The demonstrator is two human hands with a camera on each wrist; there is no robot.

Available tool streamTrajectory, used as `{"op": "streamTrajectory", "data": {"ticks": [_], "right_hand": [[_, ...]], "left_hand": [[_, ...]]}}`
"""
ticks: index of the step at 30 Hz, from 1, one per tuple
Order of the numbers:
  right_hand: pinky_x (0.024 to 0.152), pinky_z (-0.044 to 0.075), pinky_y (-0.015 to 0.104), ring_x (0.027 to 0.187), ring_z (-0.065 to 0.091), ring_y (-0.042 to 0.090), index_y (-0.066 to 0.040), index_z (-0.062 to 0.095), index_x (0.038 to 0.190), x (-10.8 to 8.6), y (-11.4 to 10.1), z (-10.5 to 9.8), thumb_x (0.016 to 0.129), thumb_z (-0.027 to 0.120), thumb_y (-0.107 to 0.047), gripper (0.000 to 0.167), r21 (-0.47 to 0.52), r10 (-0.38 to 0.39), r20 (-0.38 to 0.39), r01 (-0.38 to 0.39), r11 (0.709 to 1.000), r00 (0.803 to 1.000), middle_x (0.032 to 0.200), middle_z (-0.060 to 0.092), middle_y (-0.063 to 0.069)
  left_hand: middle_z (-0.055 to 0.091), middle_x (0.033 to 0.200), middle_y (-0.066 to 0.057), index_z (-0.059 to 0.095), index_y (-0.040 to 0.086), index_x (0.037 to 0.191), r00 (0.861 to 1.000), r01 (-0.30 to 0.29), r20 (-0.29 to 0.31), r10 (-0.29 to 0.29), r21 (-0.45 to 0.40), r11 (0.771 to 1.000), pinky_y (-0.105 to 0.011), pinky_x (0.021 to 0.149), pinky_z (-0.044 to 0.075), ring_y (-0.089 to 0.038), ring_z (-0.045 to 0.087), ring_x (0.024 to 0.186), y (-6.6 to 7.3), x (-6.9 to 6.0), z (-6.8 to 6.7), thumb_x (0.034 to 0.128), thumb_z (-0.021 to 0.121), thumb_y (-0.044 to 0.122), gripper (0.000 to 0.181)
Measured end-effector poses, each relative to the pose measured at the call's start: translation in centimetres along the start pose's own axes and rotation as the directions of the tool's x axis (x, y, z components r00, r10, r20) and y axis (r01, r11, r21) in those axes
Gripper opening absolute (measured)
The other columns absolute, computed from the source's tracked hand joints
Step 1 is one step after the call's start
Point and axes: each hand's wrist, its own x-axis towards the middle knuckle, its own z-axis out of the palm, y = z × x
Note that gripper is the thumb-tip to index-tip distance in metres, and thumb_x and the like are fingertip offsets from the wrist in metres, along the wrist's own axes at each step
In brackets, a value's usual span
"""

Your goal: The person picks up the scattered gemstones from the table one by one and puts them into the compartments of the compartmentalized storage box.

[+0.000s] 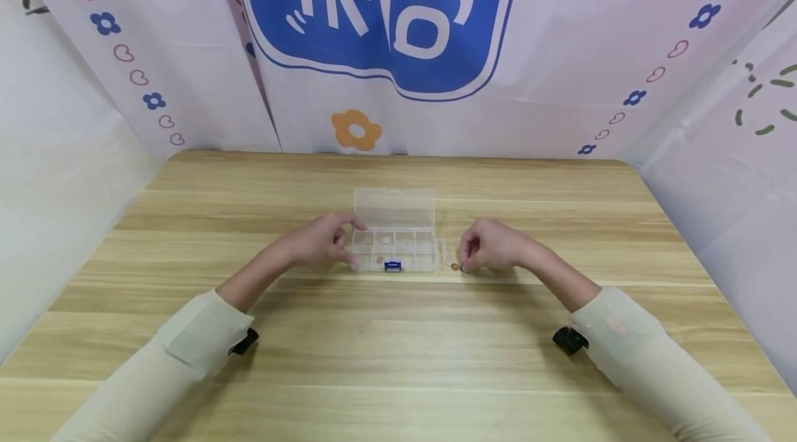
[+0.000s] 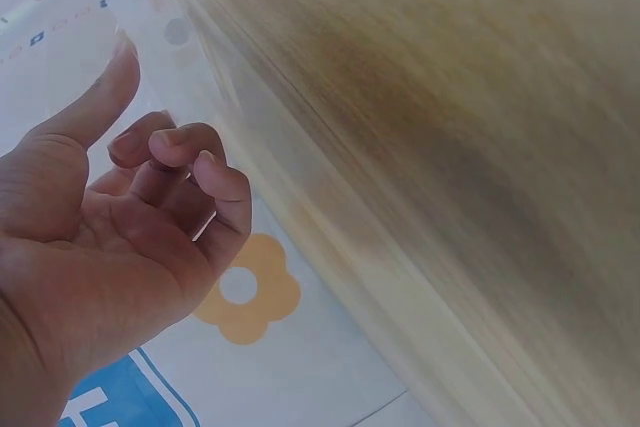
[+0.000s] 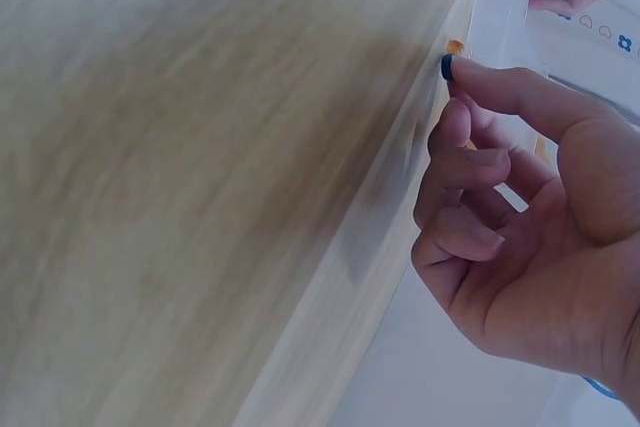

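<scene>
A clear plastic compartment box (image 1: 405,263) lies on the table, its lid (image 1: 394,208) standing raised at the back and a blue latch (image 1: 392,265) at the front. My left hand (image 1: 320,241) spans the box's left end, forefinger by the hinge side and thumb at the front corner. Its other fingers curl inward. To the right of the box, my right hand (image 1: 495,245) pinches a small dark blue disc (image 3: 447,66) between thumb and forefinger, low over the table. An orange piece (image 1: 454,266) lies just beside those fingertips. Inside the box are a white piece (image 1: 386,240) and an orange-brown piece (image 1: 380,259).
Small pale pieces (image 1: 447,262) lie between the box and my right hand, hard to make out. The wood-grain table (image 1: 398,345) runs back to a printed white cloth (image 1: 529,124) hanging behind it. Black wrist cameras (image 1: 569,340) hang under both sleeves.
</scene>
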Motion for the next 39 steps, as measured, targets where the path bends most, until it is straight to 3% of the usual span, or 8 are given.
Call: {"op": "streamTrajectory", "data": {"ticks": [4,8,18,29,39], "right_hand": [[0.070,0.050,0.029,0.075,0.058,0.015,-0.004,0.071,0.082,-0.3,0.0,-0.4,0.087,0.076,0.002,0.009,0.000,0.017,-0.048,-0.017,1.000,0.999,0.082,0.068,0.003],[0.066,0.049,0.029,0.073,0.059,0.016,-0.003,0.072,0.083,-0.4,-0.1,-0.9,0.088,0.077,0.001,0.008,-0.004,0.020,-0.089,-0.020,1.000,0.996,0.082,0.070,0.005],[0.066,0.052,0.028,0.073,0.061,0.016,-0.002,0.073,0.088,-0.4,-0.2,-1.5,0.086,0.077,0.001,0.005,-0.011,0.022,-0.174,-0.025,1.000,0.985,0.081,0.070,0.006],[0.065,0.049,0.026,0.078,0.061,0.016,0.000,0.075,0.090,-0.1,-0.4,-1.7,0.087,0.071,0.002,0.005,0.045,-0.029,-0.172,0.037,0.998,0.985,0.084,0.071,0.005],[0.073,0.051,0.031,0.088,0.066,0.020,0.002,0.077,0.096,0.3,-1.1,-1.5,0.092,0.071,-0.001,0.008,0.019,-0.035,-0.221,0.041,0.999,0.975,0.093,0.075,0.007]], "left_hand": [[0.043,0.062,0.002,0.052,-0.006,0.140,1.000,-0.007,0.005,0.007,0.000,1.000,-0.021,0.052,0.035,-0.011,0.037,0.055,0.0,0.1,0.0,0.0916,0.078,0.004,0.056],[0.043,0.062,0.002,0.052,-0.006,0.140,1.000,-0.016,0.005,0.015,0.008,1.000,-0.022,0.052,0.035,-0.012,0.038,0.055,0.1,0.1,-0.1,0.0918,0.078,0.004,0.055],[0.044,0.063,0.001,0.052,-0.006,0.140,1.000,0.009,0.009,-0.009,0.003,1.000,-0.022,0.053,0.037,-0.012,0.039,0.056,0.3,0.0,-0.3,0.0915,0.078,0.004,0.056],[0.044,0.061,0.002,0.053,-0.007,0.139,1.000,-0.006,0.008,0.006,-0.012,1.000,-0.021,0.051,0.036,-0.011,0.038,0.054,0.1,0.1,-0.3,0.0905,0.078,0.003,0.056],[0.045,0.063,0.001,0.052,-0.007,0.139,1.000,-0.002,0.013,0.002,0.002,1.000,-0.021,0.052,0.036,-0.012,0.038,0.056,0.0,0.1,-0.2,0.0908,0.079,0.004,0.056]]}}
